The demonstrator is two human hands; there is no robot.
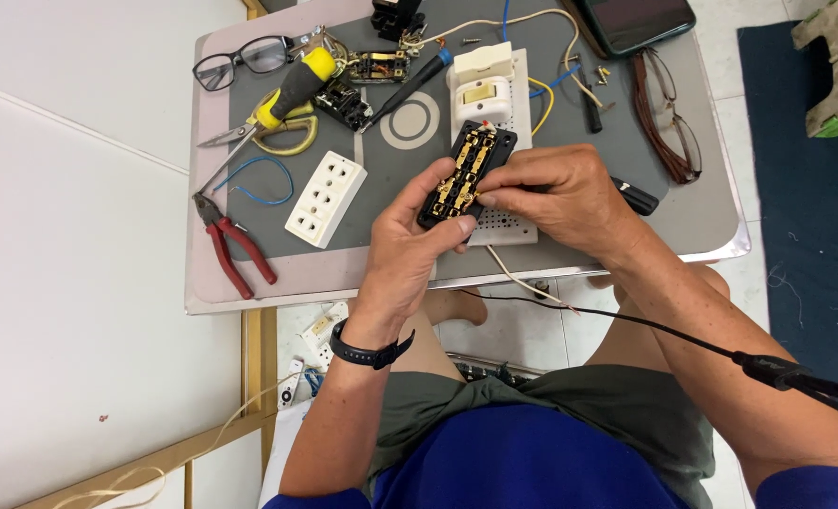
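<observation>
Just above the person's lap, over the near edge of the small table (249, 300), both hands meet around a black socket base (467, 174) lined with brass contacts. The left hand (410, 240), with a dark band at its wrist, grips the lower end of the base from below, fingers closed around it. The right hand (560, 193) comes in from the side, its fingertips (490, 196) pinched together on the base's middle, touching the brass parts. A thin black cable (626, 320) runs across the right forearm.

Left of the hands, a white multi-hole socket cover (326, 198) lies on the grey mat, and red-handled pliers (232, 247) rest near the table's left edge beside a loop of blue wire (254, 179). Under and behind the base sits a white perforated plate with a switch block (484, 80). Farther back lie a yellow-and-black screwdriver (287, 94), scissors (282, 132), black-framed glasses (240, 58) and brown-framed glasses (669, 123), with a dark phone (636, 21) at the far edge.
</observation>
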